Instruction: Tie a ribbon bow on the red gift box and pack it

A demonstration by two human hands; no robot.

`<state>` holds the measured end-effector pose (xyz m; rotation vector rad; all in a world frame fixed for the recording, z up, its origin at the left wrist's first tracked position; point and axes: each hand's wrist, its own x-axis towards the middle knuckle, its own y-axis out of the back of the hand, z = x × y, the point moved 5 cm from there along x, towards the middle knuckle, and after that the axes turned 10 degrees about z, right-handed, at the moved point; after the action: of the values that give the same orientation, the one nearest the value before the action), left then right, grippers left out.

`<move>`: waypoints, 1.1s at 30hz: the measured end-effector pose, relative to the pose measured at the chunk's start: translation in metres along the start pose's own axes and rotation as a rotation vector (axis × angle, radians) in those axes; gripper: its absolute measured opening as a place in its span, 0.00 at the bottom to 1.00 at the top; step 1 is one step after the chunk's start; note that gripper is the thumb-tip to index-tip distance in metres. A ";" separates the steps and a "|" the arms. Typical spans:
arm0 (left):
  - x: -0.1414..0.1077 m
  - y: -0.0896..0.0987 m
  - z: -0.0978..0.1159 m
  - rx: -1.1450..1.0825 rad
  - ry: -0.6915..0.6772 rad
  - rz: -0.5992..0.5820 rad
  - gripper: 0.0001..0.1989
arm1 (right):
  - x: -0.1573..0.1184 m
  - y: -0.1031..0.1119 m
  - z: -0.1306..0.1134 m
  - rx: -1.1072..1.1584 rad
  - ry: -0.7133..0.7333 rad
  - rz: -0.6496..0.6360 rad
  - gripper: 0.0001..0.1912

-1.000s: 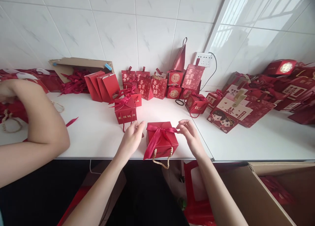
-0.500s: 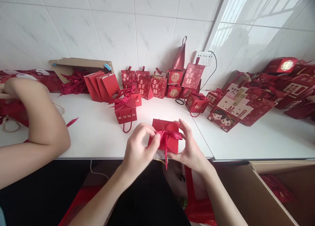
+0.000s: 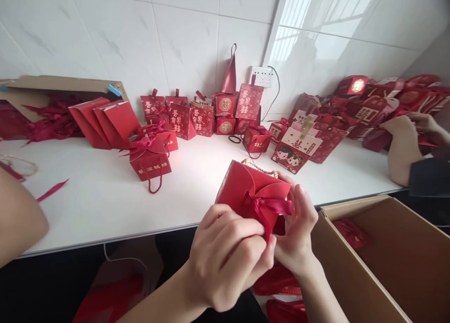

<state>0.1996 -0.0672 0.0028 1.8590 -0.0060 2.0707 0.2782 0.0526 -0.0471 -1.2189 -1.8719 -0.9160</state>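
Note:
A red gift box [image 3: 230, 182] with curved, overlapping top flaps is tilted toward me near the table's front edge. A crimson ribbon bow [image 3: 276, 206] is tied on its top, and a twisted gold cord handle [image 3: 258, 167] shows on its far side. My left hand [image 3: 228, 257] is closed, its thumb and fingers pinching the hanging ribbon tail below the knot. Around the box's right side, my right hand [image 3: 298, 229] grips it with thumb and fingers. The fingers partly hide the box's lower side.
Ahead left stands a ribbon-tied box [image 3: 150, 161] with a rope handle. Several patterned boxes line the wall near a power strip [image 3: 260, 76]. An open carton [image 3: 355, 276] stands at the lower right. Other people's arms reach in at the left [image 3: 19, 215] and right [image 3: 404, 145].
My view has turned right. The gift box has been lifted and turned, its gold handle now on the far side. My left hand has shifted from beside the bow to the ribbon tail.

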 end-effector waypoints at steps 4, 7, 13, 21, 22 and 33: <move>0.010 -0.002 -0.035 0.137 0.277 0.077 0.08 | -0.010 0.030 0.006 -0.129 -0.081 0.061 0.52; -0.001 -0.028 -0.076 0.194 0.593 -0.071 0.11 | -0.017 0.063 0.022 -0.047 -0.460 0.194 0.45; -0.031 -0.133 -0.062 -0.163 0.529 -0.544 0.09 | -0.025 0.105 0.030 0.481 -1.169 0.334 0.31; -0.079 -0.232 0.034 -0.487 0.114 -0.683 0.13 | -0.049 0.148 0.023 0.523 -1.292 0.513 0.28; -0.088 -0.240 0.037 -0.485 0.109 -0.694 0.14 | -0.051 0.153 0.022 0.491 -1.289 0.517 0.28; -0.125 -0.248 0.049 -0.437 -0.036 -0.630 0.31 | -0.078 0.286 0.036 -0.303 -1.149 0.687 0.31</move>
<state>0.3214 0.1209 -0.1679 1.3959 0.0977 1.4612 0.5625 0.1364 -0.0801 -2.7261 -1.8002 -0.0421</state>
